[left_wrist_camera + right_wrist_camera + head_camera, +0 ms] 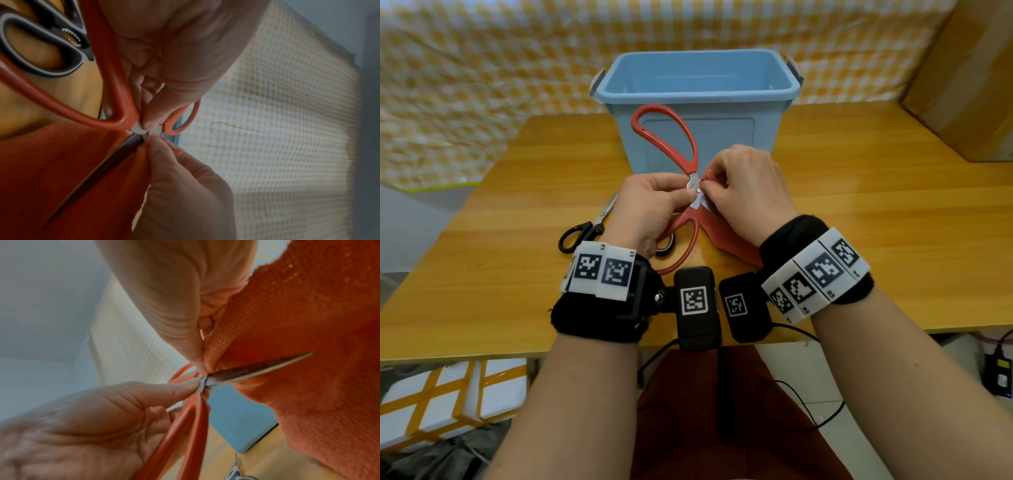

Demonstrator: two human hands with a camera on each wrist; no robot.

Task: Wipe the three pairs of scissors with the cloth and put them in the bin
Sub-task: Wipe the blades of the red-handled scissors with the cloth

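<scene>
Grip: left hand (650, 202) is pinching the large red-handled steel scissors (671, 144) at the pivot; right hand (743, 188) is pinching the orange woven cloth (726, 233) round a blade.
Place: scissors are being held above the wooden tabletop (859, 212), before the bin.
Risk: bare blade edge could be nicking fingers if the cloth slips.
Bin: light blue plastic bin (698, 89) at the far edge is showing nothing inside.
Waiting: black-handled scissors (585, 229) are lying near the left edge.

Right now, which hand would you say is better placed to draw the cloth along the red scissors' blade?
The right hand, I think: it already pinches the cloth at the blade's base, while the left hand has its grip on the red scissors at the pivot, steadying them.
</scene>
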